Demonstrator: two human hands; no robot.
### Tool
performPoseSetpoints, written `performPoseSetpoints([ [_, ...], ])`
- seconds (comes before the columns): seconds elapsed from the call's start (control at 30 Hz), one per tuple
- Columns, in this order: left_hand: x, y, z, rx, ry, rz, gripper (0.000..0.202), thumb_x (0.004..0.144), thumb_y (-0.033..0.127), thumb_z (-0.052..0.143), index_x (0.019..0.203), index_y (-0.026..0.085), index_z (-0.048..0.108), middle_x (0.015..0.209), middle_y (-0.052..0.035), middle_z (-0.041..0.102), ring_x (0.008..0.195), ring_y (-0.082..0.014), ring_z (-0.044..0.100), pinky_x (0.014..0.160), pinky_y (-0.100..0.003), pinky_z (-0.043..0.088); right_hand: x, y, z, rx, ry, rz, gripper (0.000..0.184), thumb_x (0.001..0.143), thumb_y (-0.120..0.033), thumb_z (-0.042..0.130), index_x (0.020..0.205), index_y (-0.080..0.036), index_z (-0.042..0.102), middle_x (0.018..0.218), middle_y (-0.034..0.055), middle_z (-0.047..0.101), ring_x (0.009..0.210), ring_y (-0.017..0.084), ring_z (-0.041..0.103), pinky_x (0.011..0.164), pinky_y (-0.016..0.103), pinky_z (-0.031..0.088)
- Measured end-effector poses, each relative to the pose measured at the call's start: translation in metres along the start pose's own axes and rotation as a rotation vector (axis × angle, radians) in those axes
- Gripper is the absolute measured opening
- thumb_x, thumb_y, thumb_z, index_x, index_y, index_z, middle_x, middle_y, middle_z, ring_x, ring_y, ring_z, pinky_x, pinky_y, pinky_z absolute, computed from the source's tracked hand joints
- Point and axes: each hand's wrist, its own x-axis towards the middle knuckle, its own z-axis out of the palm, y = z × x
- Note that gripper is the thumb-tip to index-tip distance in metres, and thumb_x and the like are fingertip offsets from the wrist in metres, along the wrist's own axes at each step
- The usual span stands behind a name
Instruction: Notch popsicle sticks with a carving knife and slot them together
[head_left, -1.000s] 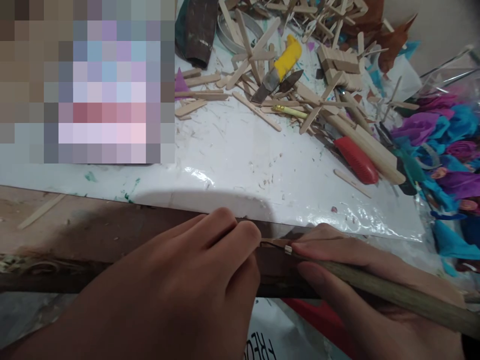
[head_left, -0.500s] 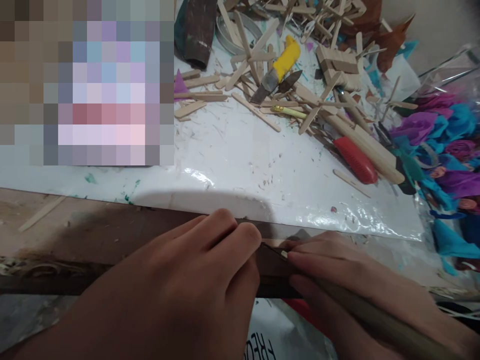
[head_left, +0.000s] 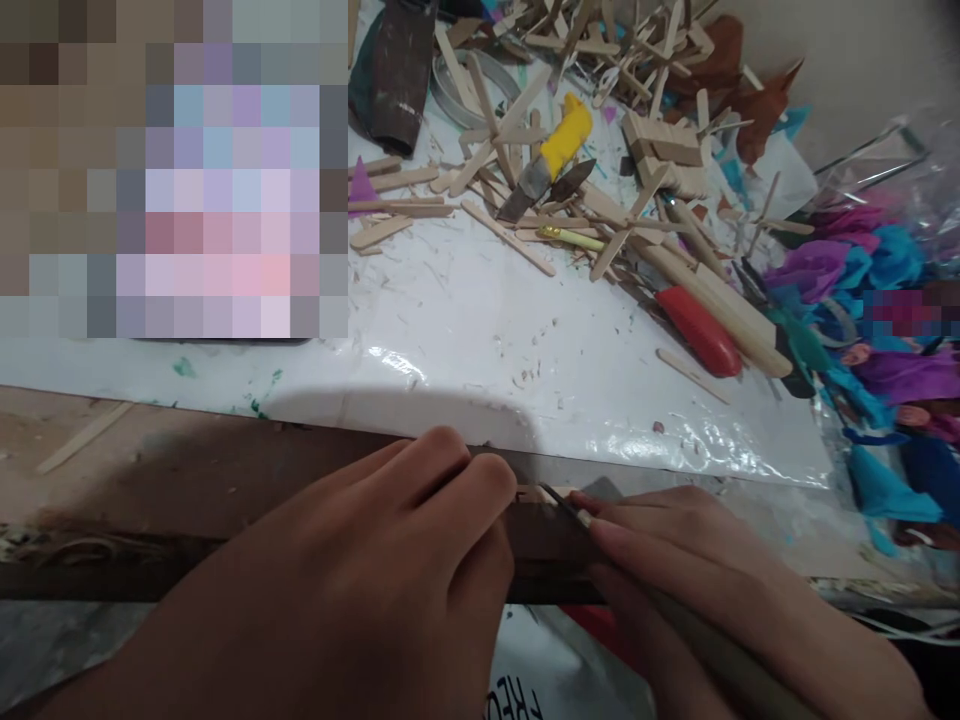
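My left hand (head_left: 375,590) lies curled at the near edge of the table, its fingertips pinching a small pale wood piece (head_left: 534,494) against the dark table edge. My right hand (head_left: 720,590) is closed round a thin carving tool (head_left: 570,510) with a long wooden handle. The tool's dark metal tip rests on the small wood piece just right of my left fingertips. Most of the handle is hidden under my right hand.
A white plastic sheet (head_left: 480,330) covers the table. Behind lie several craft sticks (head_left: 510,235), a yellow-handled knife (head_left: 551,155), a red-handled tool (head_left: 701,330) and a metal ring (head_left: 465,85). Purple and blue paper flowers (head_left: 862,280) pile up at the right.
My right hand has turned the tool from nearly level to a steeper slant, with its tip shifted slightly right on the wood piece. The left hand has stayed put.
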Motion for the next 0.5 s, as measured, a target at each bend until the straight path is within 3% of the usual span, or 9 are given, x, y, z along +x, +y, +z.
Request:
performPoseSetpoints([
  [0.13, 0.0, -0.001, 0.001, 0.045, -0.012, 0.046, 0.032, 0.096, 0.0, 0.049, 0.078, 0.023, 0.063, 0.092, -0.0025, 0.072, 0.08, -0.0221, 0.06, 0.065, -0.04, 0.048, 0.001, -0.005, 0.001, 0.058, 0.103, 0.071, 0.026, 0.096, -0.013, 0.074, 0.113, -0.03, 0.08, 0.113, 0.0027, 0.084, 0.101, 0.025, 0.083, 0.078, 0.029, 0.07],
  [0.3, 0.003, -0.001, -0.002, 0.001, -0.037, -0.026, 0.036, 0.099, 0.001, 0.044, 0.081, 0.022, 0.065, 0.091, -0.0016, 0.074, 0.075, -0.0203, 0.06, 0.064, -0.039, 0.048, 0.009, -0.008, 0.007, 0.145, 0.149, 0.104, 0.015, 0.095, -0.02, 0.078, 0.102, -0.031, 0.082, 0.098, 0.0017, 0.085, 0.086, 0.026, 0.084, 0.066, 0.031, 0.07],
  [0.5, 0.006, -0.001, -0.005, -0.029, -0.026, -0.015, 0.044, 0.104, 0.001, 0.039, 0.079, 0.022, 0.068, 0.088, -0.0015, 0.073, 0.073, -0.0199, 0.06, 0.06, -0.039, 0.047, 0.018, -0.002, -0.005, 0.034, 0.02, 0.071, 0.011, 0.1, -0.028, 0.076, 0.105, -0.037, 0.078, 0.1, -0.0033, 0.085, 0.085, 0.02, 0.083, 0.069, 0.024, 0.069],
])
